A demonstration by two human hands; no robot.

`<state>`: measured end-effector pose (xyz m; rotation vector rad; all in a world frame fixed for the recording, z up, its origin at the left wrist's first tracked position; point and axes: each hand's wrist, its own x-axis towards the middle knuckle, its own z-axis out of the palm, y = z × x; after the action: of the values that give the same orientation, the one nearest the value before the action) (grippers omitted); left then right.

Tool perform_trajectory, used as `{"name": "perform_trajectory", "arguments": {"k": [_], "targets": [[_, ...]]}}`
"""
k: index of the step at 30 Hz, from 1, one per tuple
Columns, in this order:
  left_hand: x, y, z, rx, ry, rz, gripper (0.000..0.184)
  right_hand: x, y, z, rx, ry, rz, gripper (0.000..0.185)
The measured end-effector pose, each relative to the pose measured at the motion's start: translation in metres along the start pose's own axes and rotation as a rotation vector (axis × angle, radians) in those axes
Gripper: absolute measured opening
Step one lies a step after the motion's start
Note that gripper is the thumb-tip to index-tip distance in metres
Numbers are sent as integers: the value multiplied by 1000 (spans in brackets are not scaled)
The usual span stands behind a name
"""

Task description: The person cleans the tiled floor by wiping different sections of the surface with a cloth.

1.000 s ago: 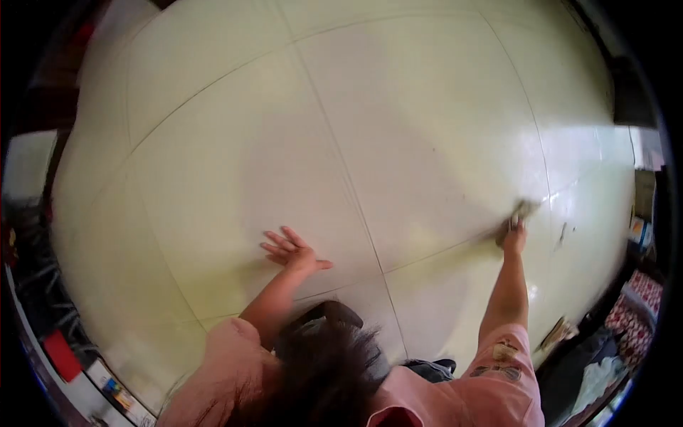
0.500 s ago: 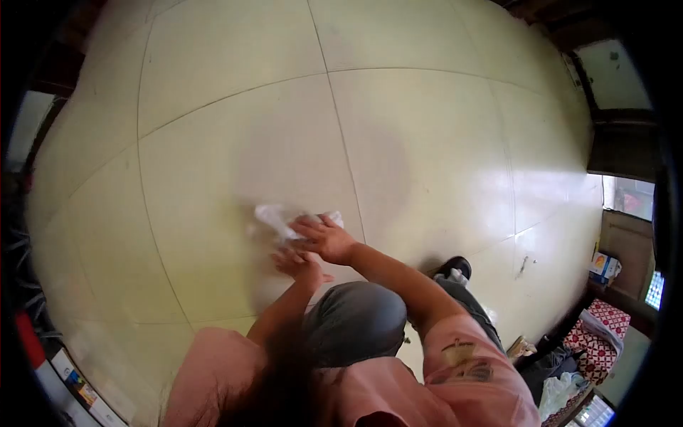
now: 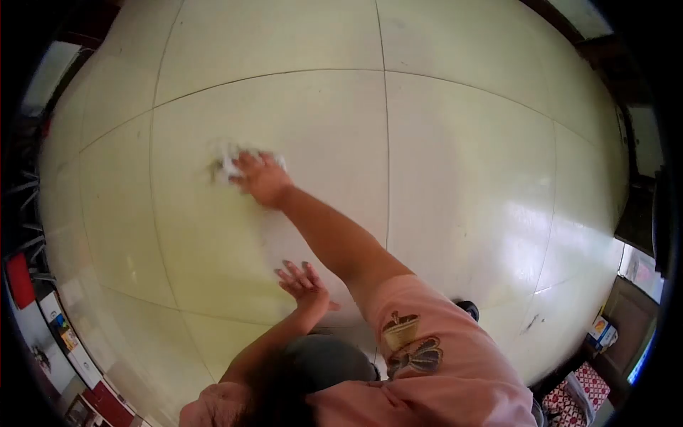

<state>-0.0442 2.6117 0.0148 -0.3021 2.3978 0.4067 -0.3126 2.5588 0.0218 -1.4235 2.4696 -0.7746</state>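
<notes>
My right hand (image 3: pixel 262 179) is stretched far forward, pressed down on a crumpled white cloth (image 3: pixel 231 165) against the tiled floor (image 3: pixel 320 142). The cloth pokes out around the fingers, and its edge is smeared by motion. Closer to my body, my left hand (image 3: pixel 306 286) has its fingers spread and holds nothing. It is over the floor beside my bent knee (image 3: pixel 331 363); whether the palm bears on the tiles I cannot tell.
A black shoe (image 3: pixel 467 309) shows past my right sleeve. At the right stand a small box (image 3: pixel 602 332) and a red-and-white patterned cushion (image 3: pixel 580 395). A red object (image 3: pixel 20 280) and white drawers or boxes (image 3: pixel 67 331) line the left edge.
My right hand has slid the cloth forward and left, away from my left hand. The left hand, which was next to it, now lies apart with fingers spread. The view has shifted.
</notes>
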Motion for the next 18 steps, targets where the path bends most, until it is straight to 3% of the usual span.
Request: {"name": "perform_trajectory", "arguments": {"k": [4,7,8,10,11,12,14,16,17,18], "targets": [[-4,-1,-1,-34,157,110,149,30,96,-29,-119,199,275,34],[-3,1,-1,-46,194,138,151,3,205,-68,-287,556,538,33],[-5,2,-5,-52,204,148,152,-31,212,-108,-569,503,619,30],[-5,4,-14,-69,141,163,150,-100,255,-148,-541,607,813,25],[-5,5,-17,-92,83,174,149,-146,284,-154,-704,594,876,27],[-5,4,-15,-93,77,187,149,-188,275,-178,-661,531,1023,31],[-5,2,-9,-57,192,158,151,-293,301,-178,-796,520,1230,40],[-5,5,-11,-19,159,172,151,-383,273,-189,-776,535,1398,38],[-4,3,-8,-3,142,140,151,-416,249,-188,-622,712,1619,36],[-2,0,-5,17,126,106,151,-463,236,-187,-619,611,1707,36]]}}
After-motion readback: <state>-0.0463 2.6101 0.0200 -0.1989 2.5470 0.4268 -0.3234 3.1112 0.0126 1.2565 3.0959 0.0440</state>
